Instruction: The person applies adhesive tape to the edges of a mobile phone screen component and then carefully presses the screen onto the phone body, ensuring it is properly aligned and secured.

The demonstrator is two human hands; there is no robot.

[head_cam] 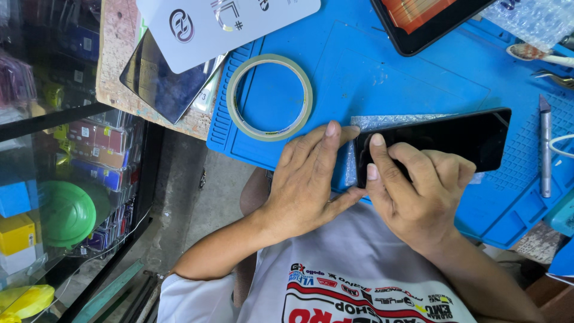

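Lying on the blue mat are one black phone, one tape ring, one knife. Left hand rests flat, fingers spread open, fingertips touching the phone's near end. Right hand curls its fingers over the screen, index and thumb pressing its edge.

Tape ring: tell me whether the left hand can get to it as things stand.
Probably yes: the tape ring lies flat on the blue mat just beyond the left hand, with nothing between them.
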